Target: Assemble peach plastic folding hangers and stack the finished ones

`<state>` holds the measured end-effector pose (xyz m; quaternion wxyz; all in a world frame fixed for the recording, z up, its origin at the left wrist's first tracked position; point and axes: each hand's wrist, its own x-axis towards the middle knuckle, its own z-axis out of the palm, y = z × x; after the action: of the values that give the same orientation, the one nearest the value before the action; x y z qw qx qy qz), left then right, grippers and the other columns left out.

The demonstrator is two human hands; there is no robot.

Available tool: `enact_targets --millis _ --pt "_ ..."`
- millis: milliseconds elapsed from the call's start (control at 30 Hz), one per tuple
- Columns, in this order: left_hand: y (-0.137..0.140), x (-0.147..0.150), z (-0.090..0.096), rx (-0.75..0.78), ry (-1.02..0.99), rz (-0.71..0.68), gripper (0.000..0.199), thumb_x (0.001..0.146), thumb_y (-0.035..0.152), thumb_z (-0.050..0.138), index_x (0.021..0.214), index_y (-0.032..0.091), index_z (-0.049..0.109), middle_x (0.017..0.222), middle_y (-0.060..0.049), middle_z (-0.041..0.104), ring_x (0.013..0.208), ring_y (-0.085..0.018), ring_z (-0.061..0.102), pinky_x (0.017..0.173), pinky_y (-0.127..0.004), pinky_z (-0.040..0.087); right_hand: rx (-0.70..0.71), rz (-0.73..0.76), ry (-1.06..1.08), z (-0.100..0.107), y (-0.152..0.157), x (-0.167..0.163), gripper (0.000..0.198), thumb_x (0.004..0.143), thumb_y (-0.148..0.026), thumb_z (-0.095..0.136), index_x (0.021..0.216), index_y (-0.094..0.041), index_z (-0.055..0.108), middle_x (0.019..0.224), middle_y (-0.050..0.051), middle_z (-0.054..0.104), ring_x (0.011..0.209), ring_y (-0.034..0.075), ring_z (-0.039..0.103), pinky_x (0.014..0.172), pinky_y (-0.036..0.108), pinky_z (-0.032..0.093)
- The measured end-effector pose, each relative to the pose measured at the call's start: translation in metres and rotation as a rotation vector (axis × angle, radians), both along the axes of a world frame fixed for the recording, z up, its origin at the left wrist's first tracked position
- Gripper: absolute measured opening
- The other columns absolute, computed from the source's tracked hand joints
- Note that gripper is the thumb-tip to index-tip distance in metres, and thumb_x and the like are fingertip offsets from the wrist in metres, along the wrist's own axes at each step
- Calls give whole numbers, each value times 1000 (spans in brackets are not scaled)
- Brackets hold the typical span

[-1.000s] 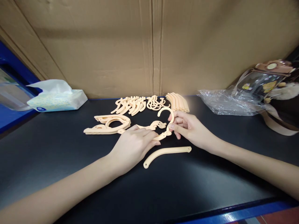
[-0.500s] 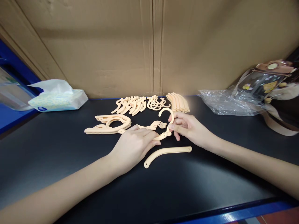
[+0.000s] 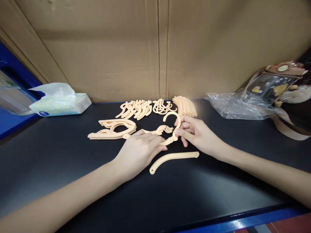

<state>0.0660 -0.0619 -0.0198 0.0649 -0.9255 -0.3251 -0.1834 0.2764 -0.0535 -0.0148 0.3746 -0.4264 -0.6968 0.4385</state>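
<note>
My right hand (image 3: 191,131) pinches a cream plastic hanger hook (image 3: 179,122) between thumb and fingers, its curl pointing up and left. The hook's foot meets the end of a hanger arm (image 3: 169,141). Over that arm lies my left hand (image 3: 143,147), closed on it and hiding most of its length. Just behind sits a curved, notched hanger piece (image 3: 164,129), partly covered by the left fingers. In front of both hands a loose curved bar (image 3: 173,157) with a hole at each end rests on the black table.
Stacked folded hangers (image 3: 113,129) lie left of my hands. Behind are piles of notched arms (image 3: 134,109), hooks (image 3: 162,106) and curved bars (image 3: 185,106). A tissue pack (image 3: 60,105) stands at left; a clear plastic bag (image 3: 239,106) and a bottle (image 3: 272,84) at right.
The hook's curl has tipped very slightly left in my right hand. Both hands otherwise keep their places, and the loose bar lies where it was.
</note>
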Motion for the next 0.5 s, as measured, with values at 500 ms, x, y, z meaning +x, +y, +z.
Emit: enact_targets --millis 500 --pt "1 1 -1 23 -2 -2 27 98 29 41 81 17 59 73 0 67 70 -17 62 65 -29 36 95 -25 -1 1 1 2 11 82 -26 58 81 -20 49 77 -1 58 73 14 58 66 28 46"
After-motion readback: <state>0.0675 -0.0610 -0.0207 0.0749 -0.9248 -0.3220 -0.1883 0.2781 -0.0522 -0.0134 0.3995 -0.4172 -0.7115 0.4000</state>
